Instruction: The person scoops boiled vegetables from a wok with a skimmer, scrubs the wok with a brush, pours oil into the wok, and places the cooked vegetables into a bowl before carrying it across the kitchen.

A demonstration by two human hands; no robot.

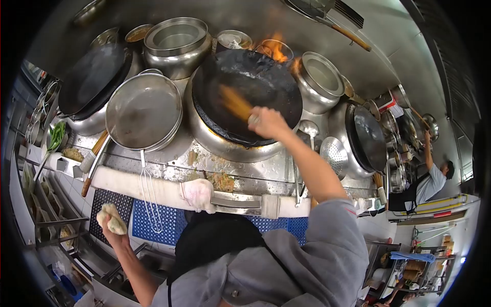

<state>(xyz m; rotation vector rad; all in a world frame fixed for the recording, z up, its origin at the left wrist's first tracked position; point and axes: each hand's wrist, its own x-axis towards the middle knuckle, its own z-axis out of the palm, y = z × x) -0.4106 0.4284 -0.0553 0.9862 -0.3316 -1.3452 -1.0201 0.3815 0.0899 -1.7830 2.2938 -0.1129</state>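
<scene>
My right hand [267,123] grips a bamboo brush [235,104], its bristles blurred by motion inside a large black wok [261,77]. The wok sits tilted on a round steel burner ring, and orange flames [276,50] rise behind its far rim. Away from the stove, at the lower left, my left hand [110,227] is closed around a crumpled pale cloth [112,217]. Left of the wok, a wide round strainer [144,110] rests on the stove, with a wire whisk-like handle [149,199] hanging over the front edge.
Steel pots [176,43] stand behind the wok. A ladle [308,129] and a perforated skimmer [334,156] lie right of it. Further woks [92,79] [369,135] flank both sides. A folded white towel [138,187] lines the front edge. A co-worker [432,184] stands at the far right.
</scene>
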